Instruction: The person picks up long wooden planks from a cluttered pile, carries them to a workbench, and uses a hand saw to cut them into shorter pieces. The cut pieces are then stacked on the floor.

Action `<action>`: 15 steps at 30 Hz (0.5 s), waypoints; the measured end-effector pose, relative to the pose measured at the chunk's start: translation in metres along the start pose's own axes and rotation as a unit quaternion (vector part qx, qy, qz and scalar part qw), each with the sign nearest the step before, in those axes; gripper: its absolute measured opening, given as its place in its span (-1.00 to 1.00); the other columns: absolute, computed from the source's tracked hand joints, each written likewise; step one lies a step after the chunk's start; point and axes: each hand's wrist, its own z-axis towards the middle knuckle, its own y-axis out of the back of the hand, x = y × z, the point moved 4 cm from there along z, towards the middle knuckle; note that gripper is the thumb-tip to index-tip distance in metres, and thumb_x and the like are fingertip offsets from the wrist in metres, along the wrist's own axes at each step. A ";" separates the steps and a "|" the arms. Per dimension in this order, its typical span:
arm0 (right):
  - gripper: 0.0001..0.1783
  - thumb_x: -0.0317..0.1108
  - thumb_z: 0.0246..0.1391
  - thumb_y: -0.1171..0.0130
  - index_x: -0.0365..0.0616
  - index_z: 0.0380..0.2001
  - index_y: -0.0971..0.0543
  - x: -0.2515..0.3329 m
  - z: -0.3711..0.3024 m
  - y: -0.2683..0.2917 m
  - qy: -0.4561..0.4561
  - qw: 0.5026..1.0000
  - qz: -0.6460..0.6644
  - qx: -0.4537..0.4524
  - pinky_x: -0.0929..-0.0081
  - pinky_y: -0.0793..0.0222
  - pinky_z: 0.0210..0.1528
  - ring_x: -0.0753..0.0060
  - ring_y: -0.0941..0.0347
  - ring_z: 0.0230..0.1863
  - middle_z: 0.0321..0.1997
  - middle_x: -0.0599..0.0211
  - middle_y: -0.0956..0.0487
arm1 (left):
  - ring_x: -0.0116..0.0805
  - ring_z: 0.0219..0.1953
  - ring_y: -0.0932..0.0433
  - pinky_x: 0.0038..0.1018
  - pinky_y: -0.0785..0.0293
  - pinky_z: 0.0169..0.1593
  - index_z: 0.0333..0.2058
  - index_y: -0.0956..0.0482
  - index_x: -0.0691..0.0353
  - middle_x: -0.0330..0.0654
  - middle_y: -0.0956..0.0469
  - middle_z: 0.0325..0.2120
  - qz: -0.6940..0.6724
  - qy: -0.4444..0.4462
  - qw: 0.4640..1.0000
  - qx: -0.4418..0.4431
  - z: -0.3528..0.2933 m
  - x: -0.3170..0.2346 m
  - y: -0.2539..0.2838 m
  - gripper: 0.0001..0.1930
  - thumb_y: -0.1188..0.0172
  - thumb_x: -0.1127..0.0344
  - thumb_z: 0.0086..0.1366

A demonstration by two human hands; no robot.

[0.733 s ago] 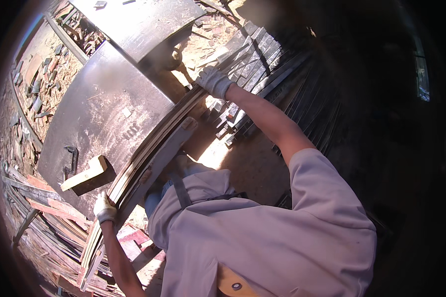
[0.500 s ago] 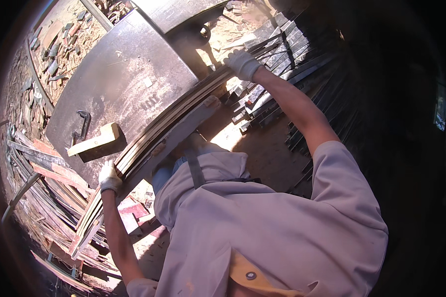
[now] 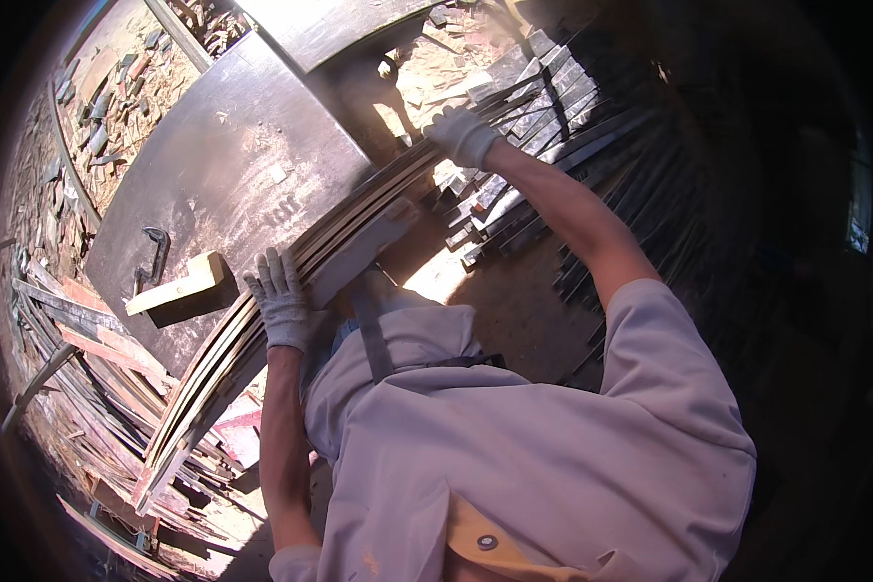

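Observation:
A bundle of long, thin wooden strips point(image 3: 216, 341) runs slantwise along the near edge of a dark metal table point(image 3: 252, 126). My left hand point(image 3: 283, 306), in a pale work glove, lies on the middle of the bundle with its fingers stretched out and spread. Toward the far right end, my gloved right hand point(image 3: 463, 136) has its fingers bent over the strips; the thumb is hidden. On the tabletop, to the left of the bundle, are an angled light wooden block point(image 3: 179, 286) and a black clamp-like tool point(image 3: 153, 257).
Stacked grey wooden lengths point(image 3: 565, 92) lie at the upper right, beyond my right hand. A heap of long wood scraps point(image 3: 102, 359) fills the left side. Small offcuts point(image 3: 107, 112) cover the ground behind the table. The right side is too dark to make out.
My left hand has left its grip at the bundle's edge, slid right and up along the strips, and spread its fingers. My right hand stays at the far end.

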 end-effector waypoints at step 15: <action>-0.70 -0.35 -0.04 -0.25 0.00 -0.16 -0.57 0.003 -0.012 -0.017 -0.040 0.999 -0.015 -0.007 0.13 -0.44 -0.06 0.12 -0.52 -0.04 -0.17 0.21 -0.57 | 0.13 0.26 -0.24 0.07 -0.12 0.33 0.44 -0.09 0.32 0.10 -0.28 0.19 -0.033 -0.028 0.991 -0.130 0.003 -0.012 -0.013 0.04 -0.34 -0.05 0.07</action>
